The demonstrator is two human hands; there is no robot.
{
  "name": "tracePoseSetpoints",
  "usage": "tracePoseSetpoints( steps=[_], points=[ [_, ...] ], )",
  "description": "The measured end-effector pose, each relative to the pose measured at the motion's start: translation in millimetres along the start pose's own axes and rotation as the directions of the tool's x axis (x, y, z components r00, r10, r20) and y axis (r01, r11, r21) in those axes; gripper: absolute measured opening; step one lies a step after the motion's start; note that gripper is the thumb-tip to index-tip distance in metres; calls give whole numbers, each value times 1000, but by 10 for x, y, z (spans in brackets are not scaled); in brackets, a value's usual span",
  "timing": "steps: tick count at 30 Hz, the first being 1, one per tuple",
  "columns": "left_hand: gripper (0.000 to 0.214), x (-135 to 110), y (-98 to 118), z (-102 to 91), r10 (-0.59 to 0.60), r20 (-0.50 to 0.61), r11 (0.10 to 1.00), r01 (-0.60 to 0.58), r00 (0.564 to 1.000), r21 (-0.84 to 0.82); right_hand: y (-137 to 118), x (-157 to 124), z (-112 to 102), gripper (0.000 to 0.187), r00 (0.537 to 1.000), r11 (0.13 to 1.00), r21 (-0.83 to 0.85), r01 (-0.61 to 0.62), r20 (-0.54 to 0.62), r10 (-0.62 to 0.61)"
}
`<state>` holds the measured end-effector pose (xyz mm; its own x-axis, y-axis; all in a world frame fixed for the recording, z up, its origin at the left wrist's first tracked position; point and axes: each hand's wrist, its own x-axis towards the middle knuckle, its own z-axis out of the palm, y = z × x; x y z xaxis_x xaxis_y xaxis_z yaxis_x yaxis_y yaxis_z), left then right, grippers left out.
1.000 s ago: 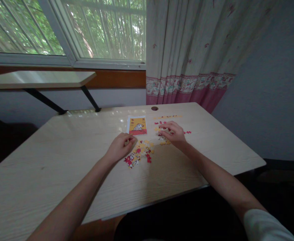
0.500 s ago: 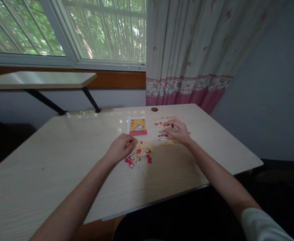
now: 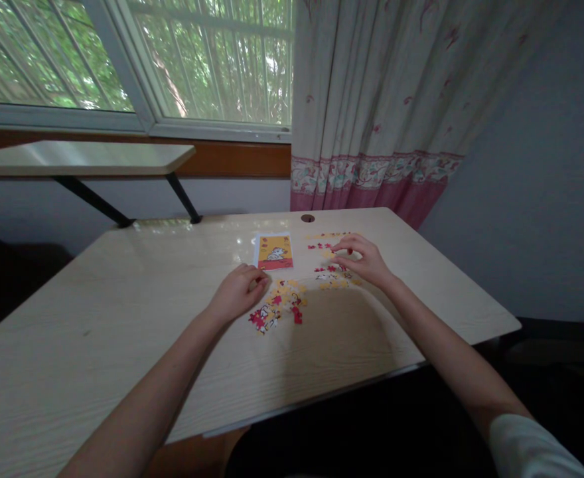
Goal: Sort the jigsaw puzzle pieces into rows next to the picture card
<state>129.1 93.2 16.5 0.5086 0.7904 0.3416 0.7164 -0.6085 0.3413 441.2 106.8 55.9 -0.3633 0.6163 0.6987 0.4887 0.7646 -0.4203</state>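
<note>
- R hand (image 3: 371, 263) slid a bit to the right.
- More puzzle pcs (image 3: 330, 269) show under its thumb now.
- Hand's now over the spot where red pcs stuck out b4.

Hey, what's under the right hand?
Around the right hand, I see red jigsaw pieces and yellow jigsaw pieces on the wood-grain desk. The hand covers the spot directly beneath, so I can't tell if more pieces lie there.

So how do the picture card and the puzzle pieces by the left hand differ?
The picture card is one whole rectangle; the puzzle pieces are many small, irregular shapes. The card lies farther away, the pieces closer. Both show yellow, red and white.
</note>
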Motion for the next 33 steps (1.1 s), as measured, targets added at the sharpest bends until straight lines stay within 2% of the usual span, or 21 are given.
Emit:
tracePoseSetpoints(
  steps=[4, 7, 13, 17, 28, 33],
  points=[
    [23, 1, -9, 9, 6, 0, 1000, -6, 1000, 18, 109, -136, -166, 19, 995, 998, -19, -66, 74, 67],
    [22, 2, -17, 12, 13, 1, 999, -13, 1000, 30, 234, -295, -327, 21, 974, 986, -19, -167, 151, 168],
    [23, 8, -23, 17, 31, 15, 998, -32, 999, 48, 510, -678, -582, 24, 876, 929, -47, -367, 319, 362],
    [23, 5, -18, 21, 29, 24, 998, -30, 999, 51, 609, -843, -630, 28, 812, 899, -98, -427, 396, 429],
    [23, 3, -7, 28, 29, 43, 999, -30, 999, 20, 622, -871, -588, 30, 800, 885, -147, -442, 382, 463],
    [28, 15, -41, 69, 84, 84, 996, -85, 993, 12, 620, -876, -597, 32, 804, 882, -140, -450, 365, 468]
  ],
)
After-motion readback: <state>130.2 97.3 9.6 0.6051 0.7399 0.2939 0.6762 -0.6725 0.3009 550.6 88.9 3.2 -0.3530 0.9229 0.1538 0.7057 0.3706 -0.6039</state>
